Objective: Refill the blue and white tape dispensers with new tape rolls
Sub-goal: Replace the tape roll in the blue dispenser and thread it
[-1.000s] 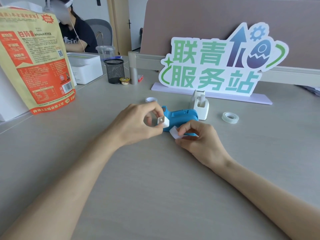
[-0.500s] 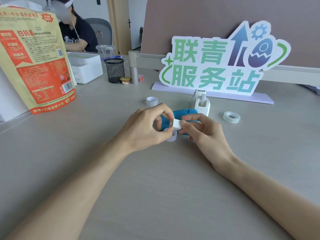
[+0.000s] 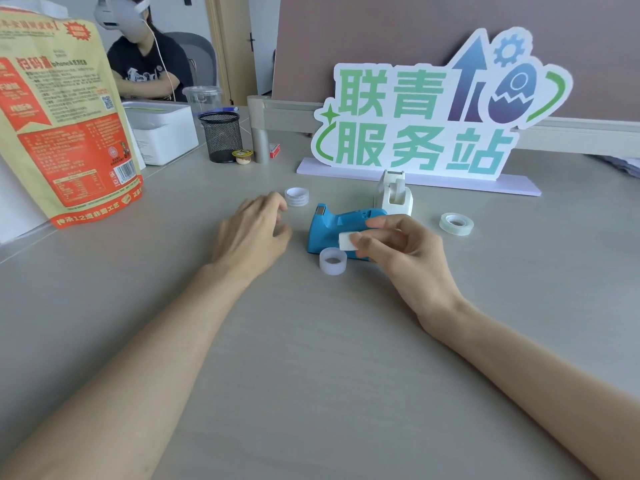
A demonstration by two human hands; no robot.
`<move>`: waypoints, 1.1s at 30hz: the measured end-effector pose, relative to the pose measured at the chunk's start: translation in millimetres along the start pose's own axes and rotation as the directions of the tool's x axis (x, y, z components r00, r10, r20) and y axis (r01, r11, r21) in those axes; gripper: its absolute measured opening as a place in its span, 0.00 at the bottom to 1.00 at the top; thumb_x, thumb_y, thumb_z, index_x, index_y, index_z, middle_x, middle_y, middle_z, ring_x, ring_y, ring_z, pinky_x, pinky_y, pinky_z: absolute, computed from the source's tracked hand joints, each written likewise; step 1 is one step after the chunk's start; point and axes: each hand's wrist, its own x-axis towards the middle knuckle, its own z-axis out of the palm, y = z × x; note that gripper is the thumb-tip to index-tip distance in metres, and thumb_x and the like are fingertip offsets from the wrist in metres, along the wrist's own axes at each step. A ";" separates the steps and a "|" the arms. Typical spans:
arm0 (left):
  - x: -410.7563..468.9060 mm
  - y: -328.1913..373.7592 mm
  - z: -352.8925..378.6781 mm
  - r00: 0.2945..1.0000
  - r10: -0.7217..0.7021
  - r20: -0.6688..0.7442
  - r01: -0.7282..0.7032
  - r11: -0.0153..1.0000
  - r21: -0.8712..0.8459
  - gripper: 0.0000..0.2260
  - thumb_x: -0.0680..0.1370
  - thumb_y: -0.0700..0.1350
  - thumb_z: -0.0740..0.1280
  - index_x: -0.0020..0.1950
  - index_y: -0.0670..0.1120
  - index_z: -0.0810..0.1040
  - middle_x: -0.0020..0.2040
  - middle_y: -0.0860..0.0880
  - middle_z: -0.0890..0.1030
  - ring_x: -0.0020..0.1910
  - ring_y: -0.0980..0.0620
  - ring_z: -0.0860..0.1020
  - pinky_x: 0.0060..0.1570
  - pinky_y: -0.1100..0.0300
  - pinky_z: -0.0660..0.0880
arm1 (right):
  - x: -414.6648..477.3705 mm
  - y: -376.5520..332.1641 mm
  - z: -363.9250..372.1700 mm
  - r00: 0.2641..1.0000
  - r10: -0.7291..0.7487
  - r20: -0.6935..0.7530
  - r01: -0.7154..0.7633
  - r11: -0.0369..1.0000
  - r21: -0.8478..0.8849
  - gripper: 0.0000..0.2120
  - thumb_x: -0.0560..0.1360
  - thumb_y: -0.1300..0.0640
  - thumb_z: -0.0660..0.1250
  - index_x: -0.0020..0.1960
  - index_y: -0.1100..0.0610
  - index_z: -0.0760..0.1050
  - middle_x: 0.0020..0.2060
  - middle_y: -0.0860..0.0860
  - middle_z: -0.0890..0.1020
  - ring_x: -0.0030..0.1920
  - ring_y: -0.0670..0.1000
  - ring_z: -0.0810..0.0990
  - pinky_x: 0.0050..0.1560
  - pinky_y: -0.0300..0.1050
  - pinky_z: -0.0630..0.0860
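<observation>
right hand pinching white spool piece, blue dispenser behind

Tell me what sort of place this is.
Probably an office service desk: a standing sign on a grey desk, a mesh pen holder, a partition panel behind, and another seated person.

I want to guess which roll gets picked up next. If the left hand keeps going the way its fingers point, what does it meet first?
Probably the white tape roll lying just beyond the left hand; its fingers point at it, though depth is hard to judge.
</observation>
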 end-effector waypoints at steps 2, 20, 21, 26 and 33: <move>11.8 -0.6 9.5 1.000 -0.001 0.031 -0.001 0.996 0.092 0.12 0.77 0.45 0.62 0.60 0.47 0.71 0.55 0.47 0.78 0.56 0.43 0.75 0.44 0.49 0.72 | 0.5 0.1 -0.2 1.000 0.008 -0.004 -0.008 1.000 -0.005 0.10 0.72 0.58 0.74 0.51 0.53 0.77 0.40 0.49 0.87 0.45 0.48 0.85 0.58 0.48 0.79; 21.8 4.9 16.0 0.997 -0.045 -0.058 0.031 0.976 -0.214 0.08 0.77 0.52 0.66 0.48 0.48 0.79 0.51 0.50 0.77 0.52 0.47 0.74 0.47 0.53 0.73 | 4.8 3.3 -2.0 0.998 -0.029 0.057 0.028 0.999 0.031 0.10 0.73 0.61 0.73 0.53 0.58 0.77 0.37 0.49 0.86 0.37 0.45 0.83 0.51 0.43 0.80; 15.9 7.4 11.2 0.992 -0.078 -0.098 0.044 0.949 -0.313 0.07 0.77 0.52 0.66 0.47 0.49 0.78 0.48 0.53 0.77 0.50 0.49 0.74 0.46 0.56 0.72 | 4.7 3.4 -2.5 0.998 -0.036 0.058 0.034 0.999 0.026 0.09 0.73 0.61 0.73 0.52 0.58 0.78 0.38 0.49 0.86 0.38 0.46 0.83 0.51 0.43 0.80; -8.4 31.1 -13.9 0.947 -0.319 -0.023 0.197 0.637 -0.745 0.05 0.79 0.49 0.65 0.45 0.50 0.76 0.40 0.58 0.77 0.42 0.60 0.74 0.41 0.75 0.68 | 1.8 2.6 -1.7 0.994 -0.090 0.069 0.090 0.996 0.005 0.07 0.73 0.61 0.73 0.50 0.58 0.80 0.42 0.48 0.85 0.40 0.43 0.84 0.48 0.40 0.81; -8.4 54.2 -41.5 0.948 -0.200 0.245 0.293 0.263 -0.919 0.06 0.78 0.49 0.66 0.43 0.51 0.81 0.41 0.54 0.76 0.38 0.55 0.69 0.35 0.62 0.63 | -0.5 2.3 -1.1 0.977 -0.213 0.016 0.213 0.976 -0.053 0.10 0.73 0.65 0.71 0.46 0.50 0.79 0.38 0.38 0.83 0.41 0.42 0.82 0.45 0.39 0.79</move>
